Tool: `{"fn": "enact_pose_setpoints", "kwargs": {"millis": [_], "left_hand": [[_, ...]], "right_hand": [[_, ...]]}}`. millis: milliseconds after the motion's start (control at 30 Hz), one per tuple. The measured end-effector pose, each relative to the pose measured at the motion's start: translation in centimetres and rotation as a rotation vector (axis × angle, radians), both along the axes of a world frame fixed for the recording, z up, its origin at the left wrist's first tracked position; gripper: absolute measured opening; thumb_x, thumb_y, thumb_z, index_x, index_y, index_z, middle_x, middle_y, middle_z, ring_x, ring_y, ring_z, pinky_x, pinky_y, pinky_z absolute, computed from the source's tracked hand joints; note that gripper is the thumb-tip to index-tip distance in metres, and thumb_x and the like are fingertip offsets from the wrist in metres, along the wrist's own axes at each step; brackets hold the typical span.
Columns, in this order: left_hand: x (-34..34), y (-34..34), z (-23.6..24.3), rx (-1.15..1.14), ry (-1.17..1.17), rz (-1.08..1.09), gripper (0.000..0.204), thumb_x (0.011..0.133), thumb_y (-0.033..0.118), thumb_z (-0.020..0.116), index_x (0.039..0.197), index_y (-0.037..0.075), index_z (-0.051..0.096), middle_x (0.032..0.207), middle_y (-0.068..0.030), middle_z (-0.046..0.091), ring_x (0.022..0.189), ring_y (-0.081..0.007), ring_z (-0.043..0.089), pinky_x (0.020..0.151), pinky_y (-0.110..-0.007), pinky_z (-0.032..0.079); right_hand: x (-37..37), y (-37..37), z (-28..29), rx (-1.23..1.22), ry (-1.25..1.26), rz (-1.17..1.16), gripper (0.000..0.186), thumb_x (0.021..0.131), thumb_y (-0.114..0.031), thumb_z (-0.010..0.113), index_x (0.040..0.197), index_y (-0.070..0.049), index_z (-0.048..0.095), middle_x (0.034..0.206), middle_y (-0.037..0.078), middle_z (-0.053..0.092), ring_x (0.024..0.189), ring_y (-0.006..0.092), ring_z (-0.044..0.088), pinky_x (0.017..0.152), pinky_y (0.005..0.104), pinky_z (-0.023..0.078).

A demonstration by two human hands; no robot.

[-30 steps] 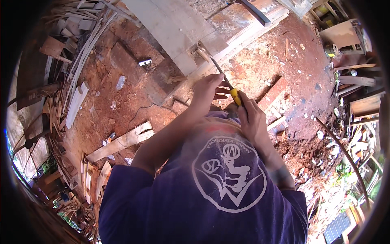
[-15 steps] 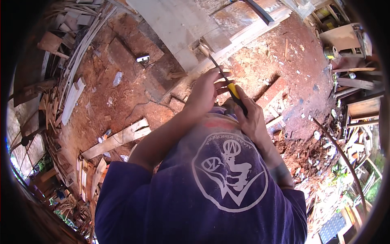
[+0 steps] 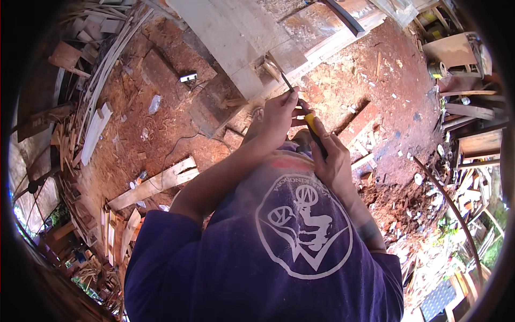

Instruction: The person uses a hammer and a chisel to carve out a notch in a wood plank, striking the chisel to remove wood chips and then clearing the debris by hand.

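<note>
A slim tool with a yellow-and-black handle (image 3: 310, 123) and a long dark shaft (image 3: 286, 80) is held out in front of my chest; whether it is a screwdriver or a file I cannot make out. Its shaft slants up and to the left. My right hand (image 3: 331, 155) is wrapped round the black end of the handle. Around the shaft, just above the yellow part, the fingers of my left hand (image 3: 277, 119) are closed, thumb and fingers on either side. The shaft's tip overlaps the edge of the wooden boards beyond, and contact cannot be told.
Large flat boards (image 3: 230, 37) lie ahead, with a dark bar (image 3: 346, 19) on top at right. A small white block (image 3: 188, 78) with a cable lies on the reddish ground. Broken planks (image 3: 155, 185) are at left. Wood scraps pile along both sides.
My left hand has moved slightly up along the shaft, and its fingers have closed more. The tool has shifted a little, with my right hand still on its handle.
</note>
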State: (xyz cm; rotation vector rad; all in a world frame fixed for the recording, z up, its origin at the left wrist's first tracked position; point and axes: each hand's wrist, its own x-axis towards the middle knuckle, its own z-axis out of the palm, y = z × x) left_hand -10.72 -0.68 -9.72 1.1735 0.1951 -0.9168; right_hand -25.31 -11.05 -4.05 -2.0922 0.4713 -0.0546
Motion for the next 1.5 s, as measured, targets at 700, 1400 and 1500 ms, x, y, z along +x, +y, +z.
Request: {"fn": "enact_pose_setpoints", "kwargs": {"millis": [700,1400,1500], "left_hand": [[0.7,0.5,0.9,0.036,-0.004,-0.072,0.037,0.107,0.032,0.054,0.13,0.003,0.057,0.099,-0.0096,0.069,0.087,-0.0223,0.073,0.067,-0.033,0.06],[2.3,0.5,1.4,0.137,-0.049,-0.079,0.042,0.105,0.042,0.058,0.106,0.001,0.067,0.088,-0.0075,0.07,0.078,-0.0157,0.071,0.06,-0.028,0.058],[1.3,0.2,1.1,0.123,-0.054,-0.065,0.042,0.105,0.043,0.057,0.101,0.002,0.068,0.086,-0.0068,0.07,0.078,-0.0154,0.071,0.058,-0.028,0.056]], "right_hand": [[0.4,-0.4,0.0,-0.167,-0.066,0.064,0.056,0.091,0.004,0.062,0.145,-0.01,0.057,0.106,0.016,0.073,0.07,0.0284,0.071,0.057,0.0407,0.057],[1.1,1.6,-1.5,-0.233,0.006,0.014,0.067,0.085,0.007,0.065,0.148,-0.013,0.055,0.092,0.015,0.067,0.07,0.0249,0.068,0.058,0.0401,0.059],[0.6,1.5,-1.2,-0.211,-0.137,-0.024,0.06,0.089,0.003,0.066,0.146,-0.013,0.057,0.091,0.014,0.067,0.066,0.023,0.067,0.056,0.0393,0.058]]}}
